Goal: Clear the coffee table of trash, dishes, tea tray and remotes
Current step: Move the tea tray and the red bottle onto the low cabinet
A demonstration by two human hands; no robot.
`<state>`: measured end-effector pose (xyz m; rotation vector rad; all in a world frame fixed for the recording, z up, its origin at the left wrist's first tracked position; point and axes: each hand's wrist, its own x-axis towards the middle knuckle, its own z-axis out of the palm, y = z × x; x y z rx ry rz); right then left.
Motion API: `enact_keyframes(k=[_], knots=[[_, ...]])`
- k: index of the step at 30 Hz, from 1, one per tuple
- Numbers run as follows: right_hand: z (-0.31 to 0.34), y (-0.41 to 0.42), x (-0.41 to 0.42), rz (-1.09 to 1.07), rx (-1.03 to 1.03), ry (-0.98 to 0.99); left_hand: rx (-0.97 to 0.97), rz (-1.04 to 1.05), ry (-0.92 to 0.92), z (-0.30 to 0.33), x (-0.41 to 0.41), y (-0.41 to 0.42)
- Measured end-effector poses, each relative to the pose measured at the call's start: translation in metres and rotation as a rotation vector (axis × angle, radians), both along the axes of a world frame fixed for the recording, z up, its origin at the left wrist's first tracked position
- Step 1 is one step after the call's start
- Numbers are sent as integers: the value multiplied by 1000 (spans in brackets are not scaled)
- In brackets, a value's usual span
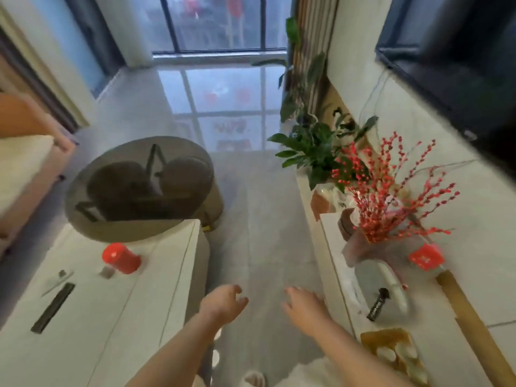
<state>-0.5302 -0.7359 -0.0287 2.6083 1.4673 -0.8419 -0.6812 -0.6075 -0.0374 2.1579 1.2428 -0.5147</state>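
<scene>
Both hands empty above the floor between 2 white surfaces.

A black remote (53, 307) and a red canister (120, 258) are lying on the white coffee table (117, 317); the left hand (223, 303) and right hand (303, 304) are hovering with fingers loosely spread, holding nothing; a tea tray (396, 351) is sitting on the TV cabinet (335, 275) beside red berry branches (391, 191).

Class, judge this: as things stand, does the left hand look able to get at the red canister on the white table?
Probably yes. The left hand is empty, fingers relaxed, over the floor beside the white table. Nothing stands between it and the red canister.
</scene>
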Motion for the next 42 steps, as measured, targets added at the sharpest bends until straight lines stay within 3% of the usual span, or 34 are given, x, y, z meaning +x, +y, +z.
enact_keyframes(k=[5, 11, 16, 20, 25, 29, 35, 42], knots=[[4, 49, -19, 258, 20, 18, -38, 243, 31, 11, -65, 2], [8, 101, -66, 511, 4, 46, -44, 683, -50, 19, -139, -14], [17, 134, -116, 682, -9, 84, -40, 865, -69, 15, -185, -9], [27, 173, -150, 778, -1, 92, -48, 957, -109, 10, -211, 13], [33, 224, -188, 739, 9, 157, -44, 1011, -147, 5, -237, 63], [20, 258, -213, 704, 18, 155, -53, 1024, -167, -4, -258, 100], [1, 305, -238, 826, -118, 88, -101, 1066, -172, -19, -282, 144], [-27, 411, -264, 901, -101, 73, -107, 1202, -231, -41, -294, 220]])
